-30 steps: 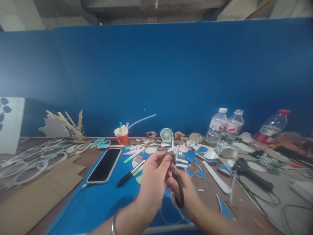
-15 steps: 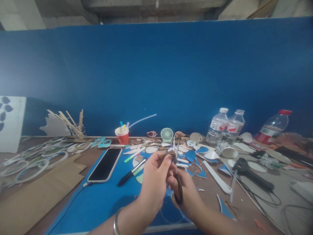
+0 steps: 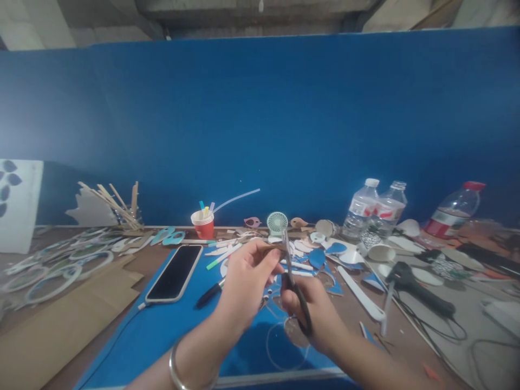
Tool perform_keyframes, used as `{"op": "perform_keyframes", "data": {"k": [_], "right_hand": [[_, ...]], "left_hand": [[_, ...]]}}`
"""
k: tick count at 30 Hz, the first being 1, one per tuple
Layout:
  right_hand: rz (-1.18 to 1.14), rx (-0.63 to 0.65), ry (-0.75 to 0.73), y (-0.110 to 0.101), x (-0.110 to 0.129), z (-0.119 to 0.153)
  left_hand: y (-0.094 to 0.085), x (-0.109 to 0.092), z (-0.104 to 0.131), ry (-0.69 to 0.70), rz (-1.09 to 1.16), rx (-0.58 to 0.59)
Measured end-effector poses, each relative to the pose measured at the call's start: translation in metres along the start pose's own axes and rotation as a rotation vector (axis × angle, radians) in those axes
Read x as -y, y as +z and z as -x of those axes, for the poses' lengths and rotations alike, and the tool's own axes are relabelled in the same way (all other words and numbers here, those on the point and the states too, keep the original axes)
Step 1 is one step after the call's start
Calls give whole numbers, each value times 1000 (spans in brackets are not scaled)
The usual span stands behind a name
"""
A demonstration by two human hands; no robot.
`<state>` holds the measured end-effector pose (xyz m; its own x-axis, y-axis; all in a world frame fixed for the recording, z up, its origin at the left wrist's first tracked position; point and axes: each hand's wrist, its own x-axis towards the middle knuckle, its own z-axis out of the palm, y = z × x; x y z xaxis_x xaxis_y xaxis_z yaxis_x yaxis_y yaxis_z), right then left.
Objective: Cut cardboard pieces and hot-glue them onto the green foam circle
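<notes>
My right hand (image 3: 311, 306) is wrapped round the dark handles of a pair of scissors (image 3: 300, 303), whose blades point up and away from me and look nearly closed. In my left hand (image 3: 252, 279) a small brown piece of cardboard (image 3: 277, 247) is pinched between thumb and fingers, right beside the blades. Most of that piece is hidden by my fingers. Below the hands lies a blue board (image 3: 162, 341) with a clear round outline and a brown disc (image 3: 296, 331) on it. A black marker (image 3: 209, 295) rests left of my left hand.
A phone (image 3: 174, 273) with a cable lies on the left. Behind stand a red paper cup (image 3: 202, 225) with pens and a small green fan (image 3: 277, 223). Plastic bottles (image 3: 361, 208) and a glue gun (image 3: 422, 292) are on the right. Cut scraps cover the back.
My hands have moved slightly apart, the left one leftward and the right one rightward. The scissor blades, spread before, have come together beside the brown piece.
</notes>
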<state>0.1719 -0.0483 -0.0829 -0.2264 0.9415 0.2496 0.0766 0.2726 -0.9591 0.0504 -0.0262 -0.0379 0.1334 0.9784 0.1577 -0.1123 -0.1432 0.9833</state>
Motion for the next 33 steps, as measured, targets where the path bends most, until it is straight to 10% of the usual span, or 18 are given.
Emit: {"op": "perform_keyframes", "data": {"k": [33], "right_hand": [[90,94,106,-10,7,-2]], "left_hand": [[-27,-4,-16,49,-183,71]]}}
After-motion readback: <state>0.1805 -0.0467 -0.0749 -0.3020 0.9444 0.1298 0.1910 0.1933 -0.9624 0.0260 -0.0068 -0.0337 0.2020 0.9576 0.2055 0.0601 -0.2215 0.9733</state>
